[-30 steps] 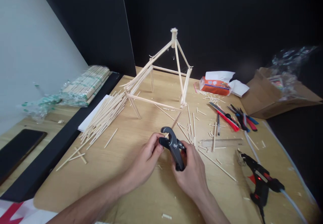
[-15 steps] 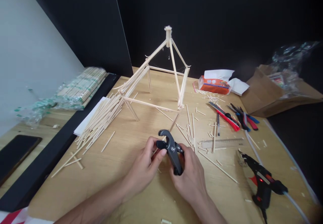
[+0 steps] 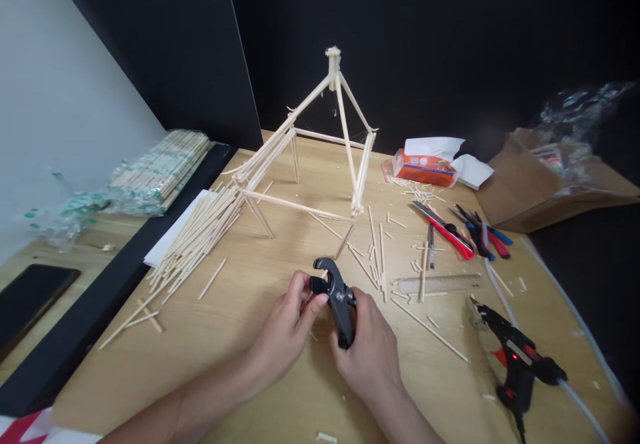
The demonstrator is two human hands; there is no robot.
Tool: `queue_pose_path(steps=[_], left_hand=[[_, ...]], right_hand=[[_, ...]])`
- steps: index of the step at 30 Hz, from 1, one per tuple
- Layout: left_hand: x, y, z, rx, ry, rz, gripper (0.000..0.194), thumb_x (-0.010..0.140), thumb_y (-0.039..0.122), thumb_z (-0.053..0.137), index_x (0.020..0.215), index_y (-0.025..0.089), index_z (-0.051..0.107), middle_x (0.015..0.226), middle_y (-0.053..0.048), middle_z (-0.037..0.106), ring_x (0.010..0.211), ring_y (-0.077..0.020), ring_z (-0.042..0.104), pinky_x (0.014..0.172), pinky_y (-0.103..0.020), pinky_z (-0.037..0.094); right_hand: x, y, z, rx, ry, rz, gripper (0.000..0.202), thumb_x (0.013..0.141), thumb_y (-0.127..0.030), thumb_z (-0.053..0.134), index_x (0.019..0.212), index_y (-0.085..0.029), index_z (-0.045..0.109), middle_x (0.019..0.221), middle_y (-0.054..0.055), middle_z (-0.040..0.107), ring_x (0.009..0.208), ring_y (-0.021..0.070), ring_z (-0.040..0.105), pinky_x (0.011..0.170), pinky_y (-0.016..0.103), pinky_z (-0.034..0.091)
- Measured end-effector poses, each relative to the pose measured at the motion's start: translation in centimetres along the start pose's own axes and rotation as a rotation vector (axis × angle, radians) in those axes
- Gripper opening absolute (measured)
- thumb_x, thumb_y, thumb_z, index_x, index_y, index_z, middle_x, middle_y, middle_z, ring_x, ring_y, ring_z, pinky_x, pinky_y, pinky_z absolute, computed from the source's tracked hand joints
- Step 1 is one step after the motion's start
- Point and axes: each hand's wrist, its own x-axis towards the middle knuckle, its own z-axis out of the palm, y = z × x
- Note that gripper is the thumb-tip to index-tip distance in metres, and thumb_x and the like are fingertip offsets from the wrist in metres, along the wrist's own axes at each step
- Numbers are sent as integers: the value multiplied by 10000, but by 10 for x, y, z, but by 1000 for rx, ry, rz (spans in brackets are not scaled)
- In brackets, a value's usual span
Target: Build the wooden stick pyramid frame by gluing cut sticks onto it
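My right hand [image 3: 370,354] is wrapped round the handles of a dark grey hand cutter [image 3: 340,307] with a hooked jaw. The jaw points up and to the left, just above the table. My left hand [image 3: 287,327] is closed beside the jaw, thumb and finger pinching a thin wooden stick [image 3: 324,275]. Only a short pale end shows between the blades; the fingers hide most of the stick. Beyond both hands stands a frame of wooden sticks [image 3: 295,207], with four-sided rails, legs and a peaked top.
A pile of sticks [image 3: 200,244] lies left, near packed sticks [image 3: 163,171] and a phone [image 3: 35,304]. Cut pieces, a ruler [image 3: 443,283], a red utility knife [image 3: 445,231], pliers [image 3: 483,234] and a lit glue gun [image 3: 523,357] lie right. A tissue pack [image 3: 425,169] and cardboard box [image 3: 530,197] stand behind.
My right hand and the cutter's handles have shifted slightly left, while the jaw stays by my left fingers. The view has moved a little; the stick frame stands as before.
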Motion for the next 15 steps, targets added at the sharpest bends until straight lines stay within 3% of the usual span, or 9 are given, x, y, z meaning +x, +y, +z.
queue_pose_path(steps=[15], left_hand=[[-2, -2, 4, -11, 12, 18, 165, 939, 398, 412, 923, 234, 419, 824, 8, 605, 785, -165, 575, 713, -260, 396]], right_hand=[[0, -2, -2, -108, 10, -29, 459, 720, -216, 538, 1160, -198, 408, 971, 81, 600, 836, 254, 624, 668, 324, 455]])
